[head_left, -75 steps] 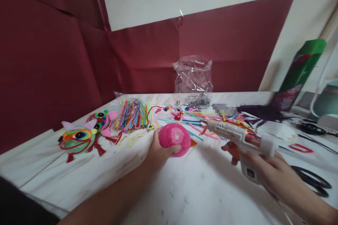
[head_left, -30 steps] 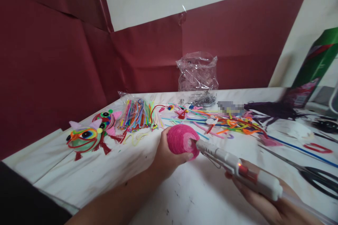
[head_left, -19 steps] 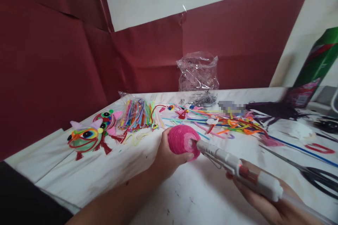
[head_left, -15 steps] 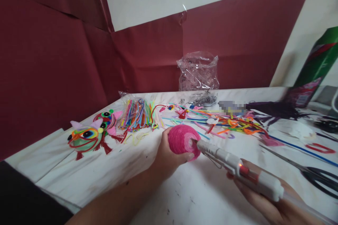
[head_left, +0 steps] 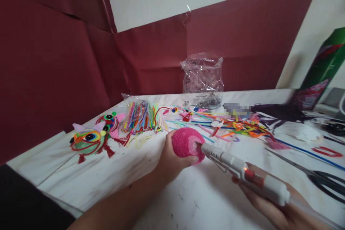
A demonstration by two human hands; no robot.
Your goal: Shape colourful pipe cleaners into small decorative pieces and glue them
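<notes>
Near on the right, the right hand (head_left: pixel 272 206) wraps its fingers round the white glue gun (head_left: pixel 242 172), whose tip touches the pink ball (head_left: pixel 185 143) over the middle of the table (head_left: pixel 205 201). The left hand (head_left: pixel 168 161) cups that ball tight. I think it is best to squeeze slowly, hold the ball steady, and keep the thumb off the hot tip.

right hand (head_left: pixel 271 206) is swinging the white plastic hot glue gun (head_left: pixel 242 171) in from off to the side, so its nozzle is now pressing against the round pink wound-cord ball (head_left: pixel 185 143)
</notes>
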